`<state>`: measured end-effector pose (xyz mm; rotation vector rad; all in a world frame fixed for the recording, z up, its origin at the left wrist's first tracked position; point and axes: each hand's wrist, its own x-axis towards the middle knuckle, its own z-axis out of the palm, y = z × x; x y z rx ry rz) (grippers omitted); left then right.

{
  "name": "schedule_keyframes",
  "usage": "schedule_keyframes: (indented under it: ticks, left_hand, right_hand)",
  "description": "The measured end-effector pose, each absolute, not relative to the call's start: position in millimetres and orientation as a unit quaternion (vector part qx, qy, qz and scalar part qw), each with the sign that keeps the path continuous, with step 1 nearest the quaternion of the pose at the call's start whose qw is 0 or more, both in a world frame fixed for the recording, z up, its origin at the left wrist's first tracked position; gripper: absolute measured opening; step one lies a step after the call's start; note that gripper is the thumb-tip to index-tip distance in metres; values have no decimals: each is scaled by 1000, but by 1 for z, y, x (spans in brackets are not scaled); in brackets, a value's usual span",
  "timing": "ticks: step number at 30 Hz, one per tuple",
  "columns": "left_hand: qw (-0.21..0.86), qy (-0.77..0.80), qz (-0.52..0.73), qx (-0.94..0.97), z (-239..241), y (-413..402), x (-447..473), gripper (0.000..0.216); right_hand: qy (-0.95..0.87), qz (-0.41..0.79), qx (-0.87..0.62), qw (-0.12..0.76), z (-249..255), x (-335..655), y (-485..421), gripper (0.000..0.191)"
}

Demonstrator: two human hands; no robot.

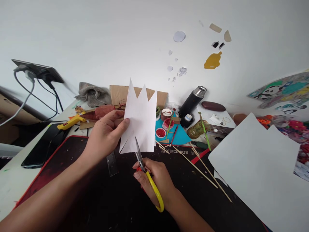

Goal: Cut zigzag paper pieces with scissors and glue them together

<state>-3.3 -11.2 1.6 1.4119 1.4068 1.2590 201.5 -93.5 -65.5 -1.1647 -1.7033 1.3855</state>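
My left hand [106, 132] pinches the left edge of a white paper piece [142, 119], thumb in front and fingers behind. Three pointed spikes form the paper's top, and a dark slanting line runs near its lower left corner. In my right hand [156, 180] is a pair of scissors [155, 191] with yellow and red handles. Their blades point up at the paper's lower edge, one blade lying in front of the sheet. Whether the blades are cutting into it I cannot tell.
A ruler [112, 164] and thin wooden sticks [205, 170] lie on the dark mat [116, 199]. Red paint pots [160, 132], a black flask [191, 103] and a jar [196, 129] stand behind. A large white sheet [260, 170] is at right; a yellow utility knife [71, 123] and phone [41, 149] at left.
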Motion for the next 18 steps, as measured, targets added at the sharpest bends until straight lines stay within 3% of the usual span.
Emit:
schedule_keyframes:
  ticks: [18]
  left_hand:
    - [405,542,505,536,-1,-12,-4,27]
  right_hand:
    - [-648,526,-454,312,-62,202,-93,38]
